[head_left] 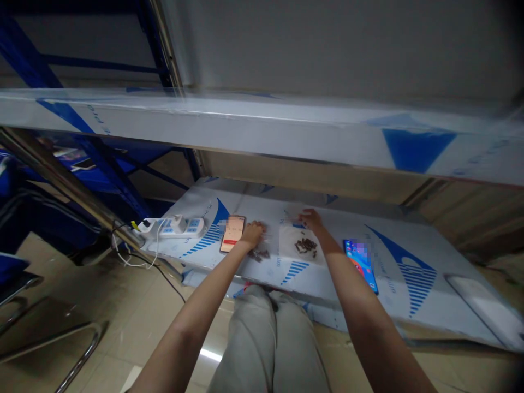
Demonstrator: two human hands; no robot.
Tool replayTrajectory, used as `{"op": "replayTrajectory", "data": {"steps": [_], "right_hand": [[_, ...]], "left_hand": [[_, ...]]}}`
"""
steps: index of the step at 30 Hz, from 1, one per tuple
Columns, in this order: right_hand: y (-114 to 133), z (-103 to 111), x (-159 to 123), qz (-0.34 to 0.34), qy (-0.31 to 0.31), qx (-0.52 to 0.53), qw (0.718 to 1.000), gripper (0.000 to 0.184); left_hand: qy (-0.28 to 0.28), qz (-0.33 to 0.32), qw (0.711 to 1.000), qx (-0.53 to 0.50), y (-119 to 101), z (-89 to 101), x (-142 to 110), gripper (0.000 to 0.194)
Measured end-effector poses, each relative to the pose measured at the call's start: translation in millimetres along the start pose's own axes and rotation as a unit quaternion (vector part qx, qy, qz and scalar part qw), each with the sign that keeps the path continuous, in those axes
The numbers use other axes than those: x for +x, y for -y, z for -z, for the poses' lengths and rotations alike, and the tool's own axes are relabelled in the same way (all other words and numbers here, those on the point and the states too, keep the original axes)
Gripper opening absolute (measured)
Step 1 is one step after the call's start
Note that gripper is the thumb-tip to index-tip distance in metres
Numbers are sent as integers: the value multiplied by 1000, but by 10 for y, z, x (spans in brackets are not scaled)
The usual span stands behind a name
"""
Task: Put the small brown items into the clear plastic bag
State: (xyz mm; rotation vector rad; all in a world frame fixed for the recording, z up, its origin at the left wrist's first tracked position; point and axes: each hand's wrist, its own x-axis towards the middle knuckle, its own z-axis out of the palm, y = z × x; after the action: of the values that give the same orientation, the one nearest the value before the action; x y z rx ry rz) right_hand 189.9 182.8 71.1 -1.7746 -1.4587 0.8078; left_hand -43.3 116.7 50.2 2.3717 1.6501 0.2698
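Observation:
My left hand (252, 233) rests at the upper edge of a clear plastic bag (268, 239), its fingers spread and bent a little. Small dark pieces (258, 254) lie just below that hand. A pile of small brown, stick-like pieces (305, 245), perhaps screws, sits on a pale sheet or bag (289, 248). Above the pile, my right hand (311, 219) has its fingertips pinched together; whatever they hold is too small and blurred to name. Close to the left hand lies a phone with a lit screen (233, 233).
A second lit phone (361, 266) lies right of my right arm. On the left end of the film-covered shelf (327, 278) is a white power strip (180, 227) with cables. A pale flat object (487, 305) lies far right. An upper shelf (266, 131) crosses overhead.

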Motion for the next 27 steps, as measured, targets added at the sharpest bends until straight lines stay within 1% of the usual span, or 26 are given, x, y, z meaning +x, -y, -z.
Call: {"op": "replayTrajectory", "data": {"steps": [1, 3, 5, 6, 7, 8, 10, 12, 14, 16, 17, 19, 22, 25, 27], "right_hand": [[-7, -20, 18, -13, -16, -67, 998, 50], [-23, -49, -7, -25, -62, -198, 978, 55], [-19, -72, -111, 18, -112, -266, 957, 53], [-6, -87, -187, 48, -124, -285, 949, 49], [16, -105, -275, 78, -129, -302, 941, 43], [44, -128, -372, 102, -120, -308, 938, 38], [109, -189, -582, 121, -80, -288, 947, 31], [166, -265, -798, 132, -26, -236, 962, 29], [198, -343, -1002, 139, 31, -156, 977, 28], [200, -402, -1180, 133, 65, -66, 987, 27], [192, -420, -1256, 128, 70, -27, 989, 28], [163, -429, -1378, 120, 58, 27, 991, 30], [101, -386, -1503, 105, 39, 63, 992, 32], [30, -313, -1594, 80, 69, 104, 989, 37], [-17, -263, -1647, 77, 87, 120, 986, 40]], "left_hand": [[-1, -1, 1000, -1, -4, -9, 7, 26], [0, -3, 1000, -4, -5, -23, 13, 23], [-6, 7, 1000, -23, 3, -20, 12, 17], [-13, 17, 999, -37, 9, -10, 10, 15], [-22, 31, 998, -52, 16, 5, 6, 13], [-30, 46, 996, -66, 23, 26, 2, 13], [-42, 74, 993, -87, 31, 74, -10, 15], [-48, 98, 989, -104, 13, 118, -31, 15], [-47, 112, 981, -153, -46, 138, -72, 13], [-39, 109, 967, -227, -145, 121, -143, 12], [-37, 98, 958, -268, -205, 101, -189, 13], [-36, 70, 937, -339, -328, 49, -295, 14], [-6, 30, 917, -397, -484, -10, -454, 16], [34, 12, 927, -373, -596, -16, -570, 20], [39, 5, 939, -343, -666, 0, -620, 24]]}}
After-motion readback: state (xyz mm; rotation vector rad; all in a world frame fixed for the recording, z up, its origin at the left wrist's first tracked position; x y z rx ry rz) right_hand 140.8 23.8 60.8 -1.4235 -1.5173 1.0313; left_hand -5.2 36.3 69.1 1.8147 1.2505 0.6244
